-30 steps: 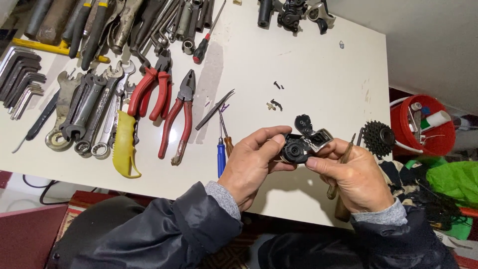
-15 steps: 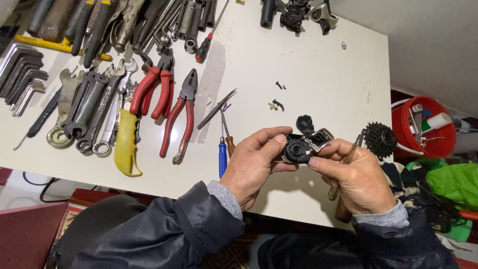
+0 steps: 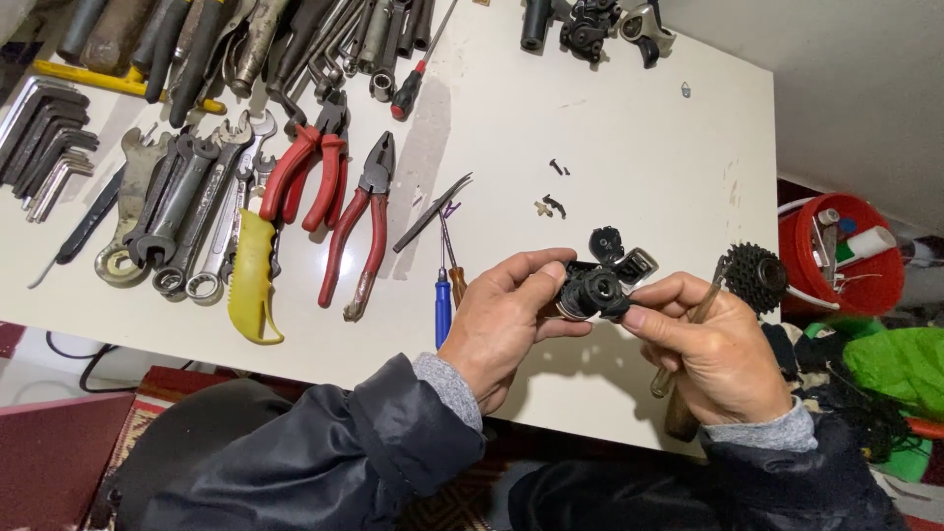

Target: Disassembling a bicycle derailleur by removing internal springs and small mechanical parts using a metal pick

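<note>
both hands, left [image 3: 506, 324] and right [image 3: 713, 354], pinch a black part [image 3: 598, 287] over the table [image 3: 629, 147], raised for a close look.

A repair workshop: a white table [image 3: 610, 118] crowded with wrenches [image 3: 187, 211], pliers [image 3: 334, 197], hex keys [image 3: 49, 138] and a bicycle cog set [image 3: 755, 275].

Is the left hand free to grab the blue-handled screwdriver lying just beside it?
Probably not yet: the left hand and right hand both grip the black bicycle part. The blue-handled screwdriver lies unobstructed on the white table beside it.
</note>
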